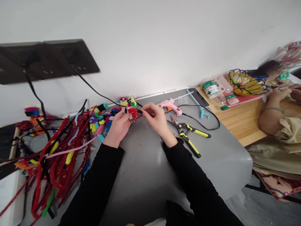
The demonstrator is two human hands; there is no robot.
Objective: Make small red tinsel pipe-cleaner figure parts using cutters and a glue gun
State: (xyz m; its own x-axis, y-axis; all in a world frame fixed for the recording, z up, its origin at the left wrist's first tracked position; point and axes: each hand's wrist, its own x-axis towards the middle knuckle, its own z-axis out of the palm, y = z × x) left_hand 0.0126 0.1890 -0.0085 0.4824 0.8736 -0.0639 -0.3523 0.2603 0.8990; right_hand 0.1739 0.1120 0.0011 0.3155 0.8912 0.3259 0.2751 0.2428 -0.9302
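My left hand (119, 125) is closed around a small red pipe-cleaner figure (133, 112) above the grey table (145, 175). My right hand (157, 121) pinches the right side of the same red piece, fingers curled together. Both arms wear black sleeves. Just behind the hands lie several small colourful pipe-cleaner figures (105, 121).
A heap of red and mixed pipe cleaners (58, 157) fills the left. A pink glue gun (170, 106) and yellow-black cutters (188, 135) lie right of my hands, with a phone on a stand (199, 98). Another person's arm (275, 113) rests on the wooden table at right, near a wire basket (246, 82).
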